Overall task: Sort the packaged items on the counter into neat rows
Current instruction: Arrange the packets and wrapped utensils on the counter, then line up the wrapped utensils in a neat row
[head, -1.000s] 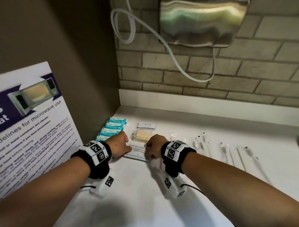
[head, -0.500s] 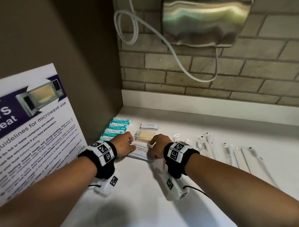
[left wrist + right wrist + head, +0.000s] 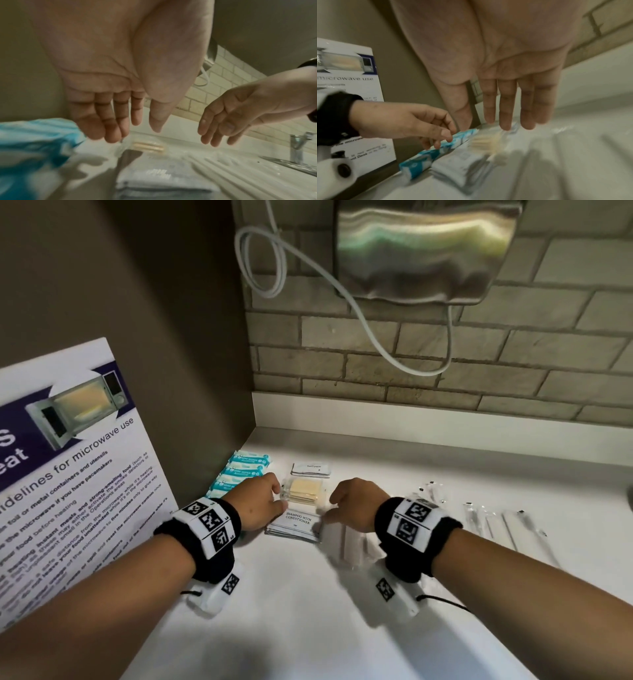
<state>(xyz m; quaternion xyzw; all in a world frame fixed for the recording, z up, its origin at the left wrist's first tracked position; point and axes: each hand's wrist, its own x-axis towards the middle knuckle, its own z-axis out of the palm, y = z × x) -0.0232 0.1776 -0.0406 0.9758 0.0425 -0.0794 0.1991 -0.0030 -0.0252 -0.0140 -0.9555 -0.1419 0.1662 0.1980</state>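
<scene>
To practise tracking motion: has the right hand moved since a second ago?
Yes. The right hand has drawn off rightward from the shampoo sachets, whose right edge it covered before.

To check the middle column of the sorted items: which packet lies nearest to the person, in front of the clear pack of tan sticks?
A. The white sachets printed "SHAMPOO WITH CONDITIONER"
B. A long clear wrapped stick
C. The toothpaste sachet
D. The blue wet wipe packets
A: in the head view the shampoo sachets lie nearest the person, the tan stick pack behind them and the toothpaste sachet farthest back.
</scene>
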